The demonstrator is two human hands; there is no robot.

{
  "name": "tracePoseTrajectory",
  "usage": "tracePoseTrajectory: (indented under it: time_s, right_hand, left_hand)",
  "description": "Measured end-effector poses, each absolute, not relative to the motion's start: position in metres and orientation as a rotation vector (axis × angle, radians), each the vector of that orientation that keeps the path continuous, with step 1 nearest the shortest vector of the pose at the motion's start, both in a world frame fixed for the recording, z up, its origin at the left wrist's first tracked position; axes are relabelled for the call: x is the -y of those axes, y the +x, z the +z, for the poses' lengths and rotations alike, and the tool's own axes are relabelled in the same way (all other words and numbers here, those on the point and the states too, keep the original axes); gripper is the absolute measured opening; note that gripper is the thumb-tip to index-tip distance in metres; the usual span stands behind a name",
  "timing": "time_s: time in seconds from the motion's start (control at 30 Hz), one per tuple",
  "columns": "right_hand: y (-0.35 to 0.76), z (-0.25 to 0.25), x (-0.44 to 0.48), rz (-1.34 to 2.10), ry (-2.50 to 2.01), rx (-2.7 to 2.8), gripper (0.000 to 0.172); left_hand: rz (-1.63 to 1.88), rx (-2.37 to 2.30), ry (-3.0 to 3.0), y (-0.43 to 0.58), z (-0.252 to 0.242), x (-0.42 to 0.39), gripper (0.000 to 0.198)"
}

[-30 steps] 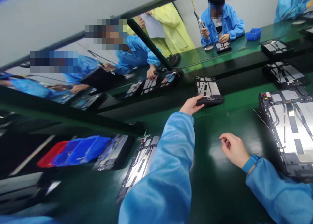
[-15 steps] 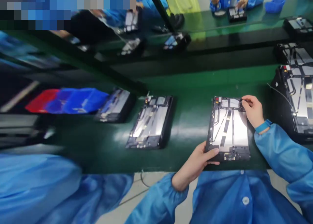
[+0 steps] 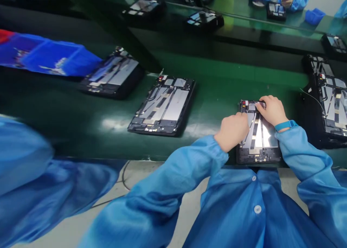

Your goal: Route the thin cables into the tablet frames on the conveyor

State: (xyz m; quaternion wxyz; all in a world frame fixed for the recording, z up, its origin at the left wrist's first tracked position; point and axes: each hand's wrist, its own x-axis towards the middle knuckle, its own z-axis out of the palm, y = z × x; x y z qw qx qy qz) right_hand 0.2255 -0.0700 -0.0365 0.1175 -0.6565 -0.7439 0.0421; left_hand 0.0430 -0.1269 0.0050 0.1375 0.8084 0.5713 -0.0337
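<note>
Nearest to me, the person's blue smock [image 3: 257, 208] leans over the edge of the green counter [image 3: 217, 71], both forearms reaching forward. The left hand [image 3: 231, 132] sits curled against the near side of an opened tablet frame [image 3: 260, 139]. Its fingers are tucked out of sight, so I can't tell whether that grip holds anything. The right hand [image 3: 272, 111], with a blue wristband [image 3: 284, 125] at its wrist, presses at the frame's far corner in a narrow grip, its fingertips [image 3: 261, 103] bunched. Whatever they pinch is hidden.

The frame lies flat, directly before the person, its long axis running nearly straight away from them. A slip at that corner could tear the thin foil strips or crease a flat cable, and the frame could skid if pushed unevenly, since nothing visibly pins it.

Farther along sit a matching frame [image 3: 162, 107] to the left and another frame [image 3: 325, 103] to the right, with a thin wire [image 3: 311, 100] beside it. Beyond, blue bins [image 3: 54, 56] blur past.
</note>
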Motion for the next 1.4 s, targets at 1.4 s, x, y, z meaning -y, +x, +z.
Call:
tracePoseTrajectory:
  time_s: [1.4]
  right_hand:
    - [0.222, -0.040, 0.102, 0.411, -1.542, 1.906, 0.014]
  left_hand:
    - [0.564, -1.479, 1.716, 0.008, -0.043, 0.103, 0.004]
